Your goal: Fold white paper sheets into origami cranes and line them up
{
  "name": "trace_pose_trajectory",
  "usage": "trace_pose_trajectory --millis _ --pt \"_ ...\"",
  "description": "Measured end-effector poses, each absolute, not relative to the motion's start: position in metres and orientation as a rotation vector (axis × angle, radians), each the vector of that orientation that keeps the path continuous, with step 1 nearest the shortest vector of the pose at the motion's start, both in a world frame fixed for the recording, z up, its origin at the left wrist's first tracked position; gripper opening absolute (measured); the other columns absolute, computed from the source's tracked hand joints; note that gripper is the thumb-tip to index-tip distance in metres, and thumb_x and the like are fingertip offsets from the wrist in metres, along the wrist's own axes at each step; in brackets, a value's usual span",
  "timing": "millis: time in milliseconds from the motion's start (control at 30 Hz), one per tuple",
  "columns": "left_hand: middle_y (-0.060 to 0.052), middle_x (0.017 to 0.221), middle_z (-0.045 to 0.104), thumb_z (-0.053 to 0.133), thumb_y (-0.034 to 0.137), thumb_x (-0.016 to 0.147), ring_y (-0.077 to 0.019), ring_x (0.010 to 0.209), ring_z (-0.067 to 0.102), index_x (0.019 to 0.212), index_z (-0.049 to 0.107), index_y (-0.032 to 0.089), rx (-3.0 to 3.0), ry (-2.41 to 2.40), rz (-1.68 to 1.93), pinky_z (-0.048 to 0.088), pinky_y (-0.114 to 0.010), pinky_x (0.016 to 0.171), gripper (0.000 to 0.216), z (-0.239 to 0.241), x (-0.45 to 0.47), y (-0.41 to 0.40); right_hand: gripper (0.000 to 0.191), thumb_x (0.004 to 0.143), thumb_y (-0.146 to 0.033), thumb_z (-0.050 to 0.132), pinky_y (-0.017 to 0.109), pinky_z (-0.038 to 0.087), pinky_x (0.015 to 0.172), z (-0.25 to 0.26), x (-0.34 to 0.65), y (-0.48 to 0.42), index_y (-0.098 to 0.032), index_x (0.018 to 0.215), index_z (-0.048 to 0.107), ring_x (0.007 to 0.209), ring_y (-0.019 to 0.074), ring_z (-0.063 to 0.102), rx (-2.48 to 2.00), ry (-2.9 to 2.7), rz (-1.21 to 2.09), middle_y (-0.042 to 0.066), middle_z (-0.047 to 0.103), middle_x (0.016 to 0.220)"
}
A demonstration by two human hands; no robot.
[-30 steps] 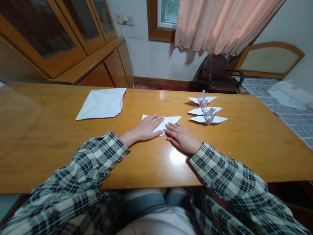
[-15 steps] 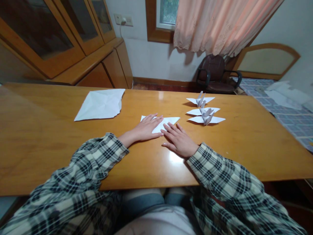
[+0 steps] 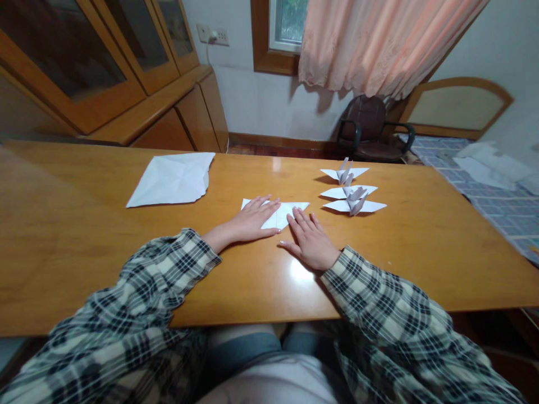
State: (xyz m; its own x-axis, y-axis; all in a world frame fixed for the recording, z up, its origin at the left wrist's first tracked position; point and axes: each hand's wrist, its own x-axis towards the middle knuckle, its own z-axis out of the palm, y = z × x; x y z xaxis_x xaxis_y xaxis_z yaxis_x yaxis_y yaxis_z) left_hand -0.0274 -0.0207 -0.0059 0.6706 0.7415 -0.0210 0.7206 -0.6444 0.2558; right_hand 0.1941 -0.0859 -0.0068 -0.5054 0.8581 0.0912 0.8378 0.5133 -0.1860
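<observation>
A folded white paper triangle (image 3: 290,210) lies flat on the wooden table (image 3: 84,252). My left hand (image 3: 250,220) rests flat on its left half with fingers stretched out. Beside it, my right hand (image 3: 309,240) lies flat on the table, fingers spread, the fingertips touching the paper's lower right edge. Neither hand holds anything.
A creased white sheet (image 3: 172,178) lies unfolded at the back left. Three folded paper cranes (image 3: 351,191) stand in a row at the back right. Wooden cabinets (image 3: 126,73) fill the left wall. A dark chair (image 3: 370,126) and a bed with papers (image 3: 492,168) stand beyond the table.
My right hand has slid along the paper's lower edge, its fingers turning from pointing left toward pointing up and away. The left hand stays flat on the paper.
</observation>
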Motion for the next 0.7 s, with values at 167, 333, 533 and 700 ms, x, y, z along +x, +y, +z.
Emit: trace_pose_trajectory --millis 167,333,533,700 --pt "-0.009 0.159 0.023 0.038 0.070 0.087 -0.0305 0.147 0.015 0.152 0.022 0.019 2.641 1.181 0.111 0.013 -0.047 0.119 0.084 -0.005 -0.028 -0.021 0.088 0.089 -0.072 0.029 0.051 0.015 0.119 -0.010 0.200 -0.077 -0.007 0.148 0.033 0.147 0.0306 0.018 -1.562 -2.486 0.189 0.021 0.024 0.156" --pt "-0.009 0.159 0.023 0.037 0.072 0.086 -0.0307 0.147 0.014 0.152 0.022 0.019 2.624 1.185 0.116 0.012 -0.046 0.119 0.086 -0.004 -0.028 -0.021 0.090 0.088 -0.072 0.030 0.051 0.017 0.119 -0.010 0.201 -0.073 -0.005 0.148 0.032 0.146 0.0313 0.019 -1.597 -2.442 0.237 0.023 0.023 0.155" --pt "-0.008 0.159 0.024 0.036 0.072 0.086 -0.0306 0.147 0.015 0.152 0.023 0.020 2.624 1.178 0.147 0.013 -0.047 0.119 0.084 -0.004 -0.027 -0.022 0.083 0.092 -0.067 0.029 0.053 0.019 0.117 -0.014 0.205 -0.064 -0.003 0.143 0.039 0.145 0.0326 0.023 -1.594 -2.384 0.247 0.026 0.029 0.152" --pt "-0.008 0.158 0.025 0.038 0.071 0.086 -0.0307 0.146 0.016 0.151 0.025 0.020 2.638 1.176 0.179 0.014 -0.047 0.119 0.083 -0.007 -0.027 -0.022 0.080 0.092 -0.066 0.031 0.056 0.022 0.115 -0.017 0.207 -0.060 -0.004 0.142 0.041 0.143 0.0341 0.026 -1.562 -2.352 0.238 0.026 0.033 0.151"
